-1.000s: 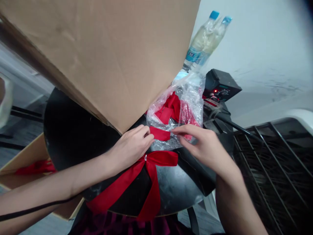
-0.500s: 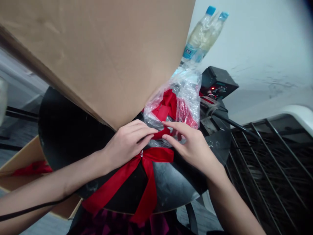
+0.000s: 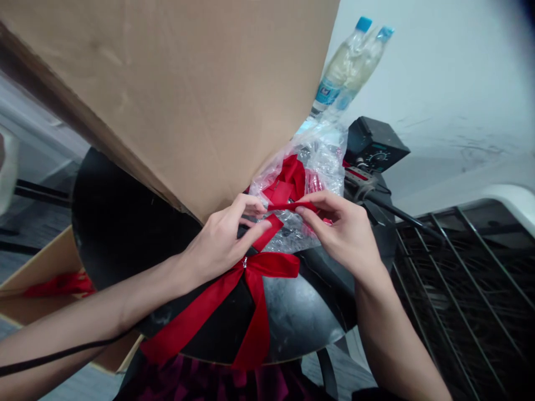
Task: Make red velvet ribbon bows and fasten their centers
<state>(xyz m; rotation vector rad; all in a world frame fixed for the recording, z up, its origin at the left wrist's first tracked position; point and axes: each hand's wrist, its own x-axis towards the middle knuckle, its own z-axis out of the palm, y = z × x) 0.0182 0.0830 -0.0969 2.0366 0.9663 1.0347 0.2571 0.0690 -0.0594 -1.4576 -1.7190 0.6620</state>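
Note:
My right hand (image 3: 345, 231) pinches a narrow red ribbon (image 3: 288, 206) between thumb and fingers. The ribbon runs level across to the fingertips of my left hand (image 3: 221, 242), which is curled around its other end. A cut-looking end of red ribbon slants down by my left thumb. Just below lies a red ribbon bow (image 3: 273, 264) with a small shiny piece at its knot and two long tails. One tail hangs over the near edge of the round black table (image 3: 301, 317).
A large cardboard box (image 3: 188, 100) rises over the table's far left. Behind my hands is a clear plastic bag (image 3: 326, 161) of red ribbon. Two bottles (image 3: 340, 72), a black control box (image 3: 378, 145) and a wire rack (image 3: 460, 278) stand right. An open carton (image 3: 45, 262) sits lower left.
My right hand has closed on the red ribbon and lifted it into a level strip. My left fingers have curled more, with a ribbon end showing by the thumb. The bow stays put.

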